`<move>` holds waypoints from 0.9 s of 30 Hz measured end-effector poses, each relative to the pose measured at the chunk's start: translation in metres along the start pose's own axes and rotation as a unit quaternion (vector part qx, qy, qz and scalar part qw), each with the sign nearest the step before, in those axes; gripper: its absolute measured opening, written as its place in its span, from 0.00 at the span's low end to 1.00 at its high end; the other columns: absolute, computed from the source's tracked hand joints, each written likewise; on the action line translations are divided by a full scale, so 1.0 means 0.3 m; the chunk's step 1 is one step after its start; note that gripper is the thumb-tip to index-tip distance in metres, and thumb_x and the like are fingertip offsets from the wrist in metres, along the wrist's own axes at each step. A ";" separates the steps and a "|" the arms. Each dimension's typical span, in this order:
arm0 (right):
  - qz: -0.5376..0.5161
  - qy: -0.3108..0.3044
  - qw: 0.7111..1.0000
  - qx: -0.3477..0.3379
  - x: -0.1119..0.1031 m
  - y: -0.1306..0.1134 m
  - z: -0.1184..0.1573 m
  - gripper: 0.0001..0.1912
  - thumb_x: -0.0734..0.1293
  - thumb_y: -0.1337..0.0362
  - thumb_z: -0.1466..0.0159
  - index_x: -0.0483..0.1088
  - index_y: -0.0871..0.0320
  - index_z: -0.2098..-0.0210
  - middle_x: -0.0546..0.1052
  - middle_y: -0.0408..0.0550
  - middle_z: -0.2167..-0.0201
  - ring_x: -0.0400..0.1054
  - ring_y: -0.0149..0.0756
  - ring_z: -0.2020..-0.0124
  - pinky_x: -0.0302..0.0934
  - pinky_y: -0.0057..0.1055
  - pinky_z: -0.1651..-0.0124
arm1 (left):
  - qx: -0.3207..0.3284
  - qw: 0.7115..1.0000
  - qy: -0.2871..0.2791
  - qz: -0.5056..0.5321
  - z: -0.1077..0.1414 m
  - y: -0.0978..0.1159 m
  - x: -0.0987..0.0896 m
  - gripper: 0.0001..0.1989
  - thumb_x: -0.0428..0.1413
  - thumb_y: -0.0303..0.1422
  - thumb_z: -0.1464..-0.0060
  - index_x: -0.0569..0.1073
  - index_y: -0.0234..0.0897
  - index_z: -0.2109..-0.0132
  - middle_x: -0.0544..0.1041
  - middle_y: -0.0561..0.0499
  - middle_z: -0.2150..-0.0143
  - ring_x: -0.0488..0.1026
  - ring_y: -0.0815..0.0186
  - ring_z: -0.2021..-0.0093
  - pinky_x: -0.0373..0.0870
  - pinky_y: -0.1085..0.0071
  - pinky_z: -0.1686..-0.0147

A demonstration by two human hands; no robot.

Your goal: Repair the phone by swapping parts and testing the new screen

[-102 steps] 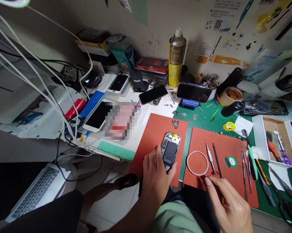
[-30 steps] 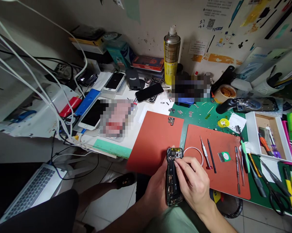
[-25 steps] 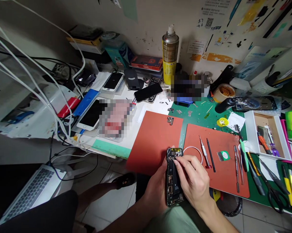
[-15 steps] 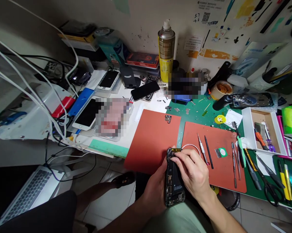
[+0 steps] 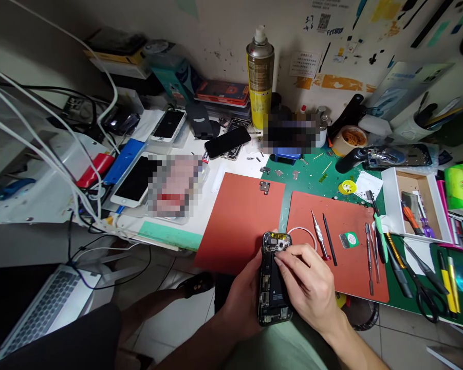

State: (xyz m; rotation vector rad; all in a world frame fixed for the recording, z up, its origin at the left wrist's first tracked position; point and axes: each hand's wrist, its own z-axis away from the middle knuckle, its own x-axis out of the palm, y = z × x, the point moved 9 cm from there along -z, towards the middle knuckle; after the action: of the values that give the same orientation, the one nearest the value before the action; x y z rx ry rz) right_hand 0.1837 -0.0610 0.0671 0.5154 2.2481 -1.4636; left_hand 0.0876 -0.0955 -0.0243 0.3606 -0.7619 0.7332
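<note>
Clamping the left hand [image 5: 244,292] around the long edge of an opened phone [image 5: 276,295], and cradling it between both hands. Closing the right hand [image 5: 311,280] into a pinch, thumb and fingertips together over bared parts near the phone's upper end, covering anything pinched there, so not telling. Spotting a silver screwdriver [image 5: 319,234] and black stick [image 5: 329,239] lying just beyond the right hand, plus a small metal bracket [image 5: 264,187] lying on an orange-red mat [image 5: 235,226] beyond the left.

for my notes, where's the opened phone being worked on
In the head view, the opened phone is low, right of centre, in the left hand, with the right hand over its upper part, near the left orange mat.
</note>
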 end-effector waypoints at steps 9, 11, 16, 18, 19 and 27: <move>0.018 0.010 1.000 0.012 0.022 0.020 0.005 0.16 0.68 0.79 0.30 0.76 0.59 0.46 0.75 0.52 0.60 0.69 0.38 0.61 0.67 0.38 0.59 | 0.007 1.000 0.012 -0.007 -0.006 0.000 -0.007 0.19 0.59 0.43 0.31 0.84 0.32 0.47 0.86 0.42 0.54 0.82 0.52 0.44 0.72 0.60 0.37; 0.016 0.010 1.000 0.012 0.023 0.019 0.009 0.17 0.68 0.79 0.30 0.76 0.59 0.45 0.75 0.52 0.59 0.69 0.38 0.60 0.67 0.38 0.58 | 0.012 0.999 0.029 -0.005 -0.004 0.002 -0.012 0.18 0.59 0.42 0.30 0.85 0.31 0.50 0.87 0.43 0.55 0.82 0.53 0.45 0.72 0.62 0.37; 0.022 0.015 1.000 0.010 0.031 0.016 0.023 0.20 0.67 0.80 0.30 0.74 0.58 0.42 0.75 0.52 0.59 0.68 0.39 0.60 0.67 0.38 0.58 | 0.018 0.998 0.059 -0.003 -0.003 0.001 -0.024 0.17 0.57 0.40 0.29 0.85 0.31 0.51 0.87 0.45 0.58 0.83 0.56 0.46 0.72 0.64 0.38; 0.029 0.015 0.999 0.009 0.036 0.018 0.030 0.21 0.67 0.80 0.30 0.74 0.58 0.41 0.75 0.52 0.58 0.68 0.39 0.60 0.68 0.38 0.58 | 0.017 0.998 0.057 0.004 -0.005 -0.002 -0.023 0.18 0.56 0.40 0.28 0.84 0.31 0.50 0.87 0.45 0.58 0.83 0.56 0.46 0.72 0.64 0.37; 0.032 0.014 0.999 0.009 0.038 0.019 0.032 0.21 0.67 0.80 0.30 0.74 0.58 0.41 0.75 0.52 0.58 0.69 0.39 0.59 0.68 0.38 0.58 | 0.018 0.998 0.054 0.008 -0.006 -0.002 -0.021 0.18 0.55 0.40 0.28 0.84 0.31 0.50 0.87 0.45 0.58 0.83 0.56 0.46 0.72 0.64 0.37; 0.052 0.008 0.999 0.001 0.045 0.024 0.039 0.21 0.67 0.78 0.29 0.73 0.57 0.40 0.75 0.53 0.57 0.69 0.40 0.59 0.69 0.39 0.58 | 0.017 0.999 0.031 0.014 -0.007 -0.001 -0.014 0.19 0.57 0.41 0.29 0.83 0.31 0.45 0.87 0.44 0.55 0.82 0.55 0.45 0.71 0.63 0.36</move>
State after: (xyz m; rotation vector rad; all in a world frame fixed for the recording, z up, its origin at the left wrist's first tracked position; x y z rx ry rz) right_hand 0.1775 -0.0678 0.0501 0.6370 2.1975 -1.4162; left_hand 0.0868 -0.0966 -0.0289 0.3568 -0.6980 0.7820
